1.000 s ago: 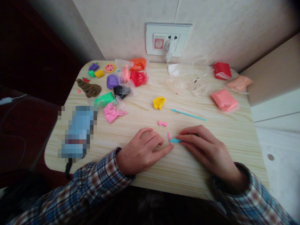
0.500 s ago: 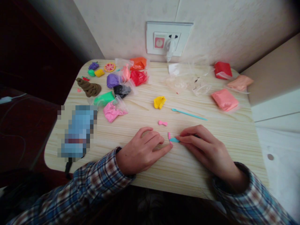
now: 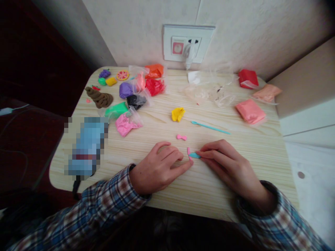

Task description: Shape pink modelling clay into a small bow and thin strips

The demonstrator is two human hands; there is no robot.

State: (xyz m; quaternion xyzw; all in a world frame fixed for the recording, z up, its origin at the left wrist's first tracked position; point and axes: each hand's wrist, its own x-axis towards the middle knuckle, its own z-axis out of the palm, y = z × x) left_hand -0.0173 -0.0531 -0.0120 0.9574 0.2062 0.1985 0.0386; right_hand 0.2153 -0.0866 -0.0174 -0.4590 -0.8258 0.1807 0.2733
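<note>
A thin strip of pink clay (image 3: 188,151) lies on the table between my two hands. My left hand (image 3: 161,167) rests on the tabletop with fingers apart and loosely bent; one outstretched digit touches the strip's near end. Pinched in the fingers of my right hand (image 3: 230,167) is a blue clay modelling tool (image 3: 194,155), its flat blade against the strip. Just beyond sits a small pink bow-shaped clay piece (image 3: 181,137). A slim blue modelling stick (image 3: 210,127) and a crumpled yellow clay piece (image 3: 178,114) lie farther back.
Bagged clay in several colours, such as the pink bag (image 3: 127,123), crowds the left. Brown coiled clay (image 3: 99,97) and small clay fruits stand behind it. A blurred-out blue object (image 3: 87,146) is at the left edge. Clear wrappers (image 3: 209,94) and a salmon packet (image 3: 250,111) lie back right.
The blue tool's blade has shifted very slightly at the pink strip. Both hands keep nearly the same position, and everything else looks unchanged.
</note>
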